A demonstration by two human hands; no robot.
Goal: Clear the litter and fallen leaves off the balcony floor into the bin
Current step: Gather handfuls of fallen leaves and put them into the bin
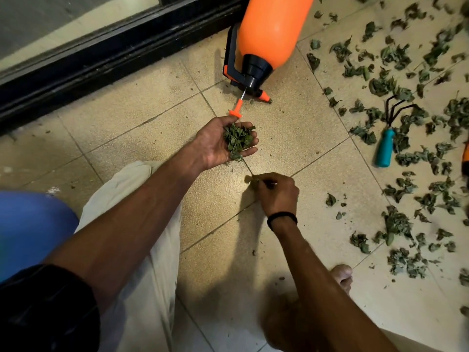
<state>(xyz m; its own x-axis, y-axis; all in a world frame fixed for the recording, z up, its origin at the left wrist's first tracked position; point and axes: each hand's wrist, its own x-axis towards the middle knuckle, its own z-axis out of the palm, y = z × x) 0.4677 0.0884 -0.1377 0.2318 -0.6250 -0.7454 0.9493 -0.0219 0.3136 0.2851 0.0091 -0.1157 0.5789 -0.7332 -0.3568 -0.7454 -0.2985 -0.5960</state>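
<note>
Green leaves (396, 138) litter the floor (157, 128) around a teal-handled rake (385, 146) and toppled orange sprayer (269, 34), while the left hand (225, 141) cups a pile (237, 141) and the right hand (276, 194) pinches one leaf (250, 180).

Gathering leaves by hand on the tiled floor (152, 128).
My left hand (223, 143) cups a leaf pile (237, 141); my right hand (275, 193) pinches one leaf (250, 180).

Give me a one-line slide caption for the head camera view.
Left hand cups gathered leaves while right hand pinches another off the tiled floor.
</note>
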